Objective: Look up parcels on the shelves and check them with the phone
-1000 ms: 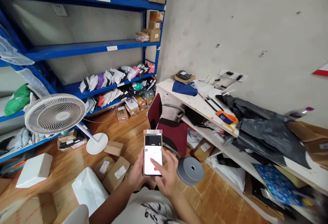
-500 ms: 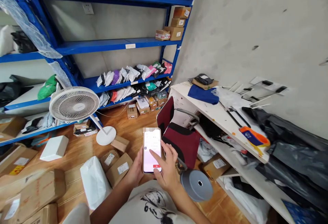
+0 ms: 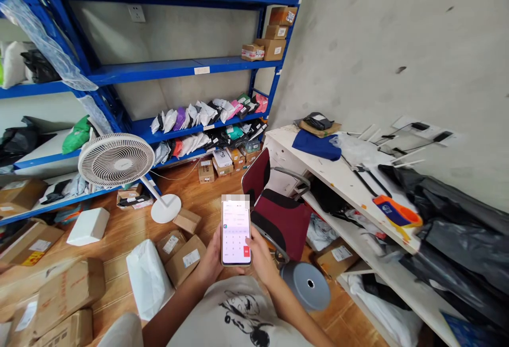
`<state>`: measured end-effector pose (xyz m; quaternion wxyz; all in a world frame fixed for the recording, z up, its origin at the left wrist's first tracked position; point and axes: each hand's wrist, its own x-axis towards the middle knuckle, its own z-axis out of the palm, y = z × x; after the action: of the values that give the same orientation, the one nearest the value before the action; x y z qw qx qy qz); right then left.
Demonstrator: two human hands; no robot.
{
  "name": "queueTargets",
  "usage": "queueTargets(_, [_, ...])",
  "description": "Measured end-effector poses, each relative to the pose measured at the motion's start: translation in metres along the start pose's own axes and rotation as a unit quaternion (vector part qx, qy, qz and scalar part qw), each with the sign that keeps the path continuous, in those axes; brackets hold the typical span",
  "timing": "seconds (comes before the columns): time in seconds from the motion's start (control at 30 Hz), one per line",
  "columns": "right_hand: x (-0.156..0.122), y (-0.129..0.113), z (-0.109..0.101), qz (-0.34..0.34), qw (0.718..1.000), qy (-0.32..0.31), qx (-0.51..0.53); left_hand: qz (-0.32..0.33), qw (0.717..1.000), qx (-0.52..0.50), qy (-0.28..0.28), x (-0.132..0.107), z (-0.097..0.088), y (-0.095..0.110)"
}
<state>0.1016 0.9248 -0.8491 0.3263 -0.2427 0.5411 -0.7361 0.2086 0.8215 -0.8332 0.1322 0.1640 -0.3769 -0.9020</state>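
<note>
A smartphone (image 3: 236,238) is held upright in front of my body, its lit screen facing me with a number keypad and a red button at the lower right. My left hand (image 3: 212,257) wraps the phone's left edge. On the other side, my right hand (image 3: 260,254) grips the right edge, its thumb over the screen near the red button. The fingers behind the phone are mostly hidden. Below the phone is the printed front of my light shirt (image 3: 242,310).
A dark red chair (image 3: 284,220) and a grey round bin (image 3: 306,286) stand to the right, beside a cluttered white desk (image 3: 278,138). Cartons (image 3: 185,259), a white parcel (image 3: 147,278) and a white fan (image 3: 117,159) occupy the floor at left. Blue shelving (image 3: 159,71) holding parcels lies ahead.
My right hand has moved from pointing across the screen to gripping the phone's right edge. A number keypad has appeared on the screen. My left hand keeps its hold.
</note>
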Motion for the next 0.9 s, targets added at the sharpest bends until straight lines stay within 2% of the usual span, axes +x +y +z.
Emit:
queueTargets(0.3, [0.0,0.001,0.001,-0.01,1.0,-0.013,-0.013,-0.007,0.999,-0.037,0.011,0.0,0.004,-0.001])
queueTargets(0.5, [0.001,-0.008,-0.002,0.006,0.999,-0.038,0.008,-0.026,0.999,-0.023,-0.017,-0.002,0.003,0.006])
queueTargets(0.73, [0.009,-0.013,0.004,0.016,1.0,-0.018,0.014,-0.017,0.998,-0.024,-0.047,0.0,-0.001,0.015])
queueTargets(0.9, [0.017,-0.011,0.01,0.039,0.999,-0.034,0.015,-0.022,0.998,-0.032,-0.039,0.003,-0.006,0.021])
